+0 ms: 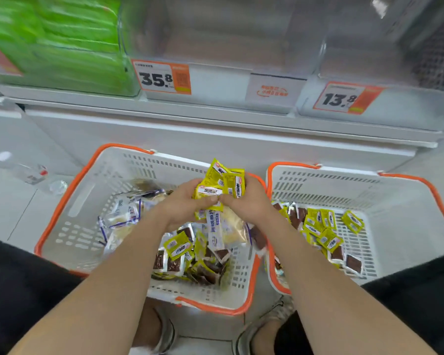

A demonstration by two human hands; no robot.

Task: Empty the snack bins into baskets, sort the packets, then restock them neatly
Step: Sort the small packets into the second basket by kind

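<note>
Curled left hand [182, 204] and right hand [248, 201] grip yellow packets [222, 184]. Mixed packets [190, 254] fill the left basket [87, 226], fewer the right basket [400, 201].

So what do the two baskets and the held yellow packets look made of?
Left basket and right basket: matte white moulded plastic, going by the slotted walls, with orange rims. Yellow packets, gripped by left hand and right hand: thin glossy film, probably plastic or foil laminate; it crinkles and glints.
</note>
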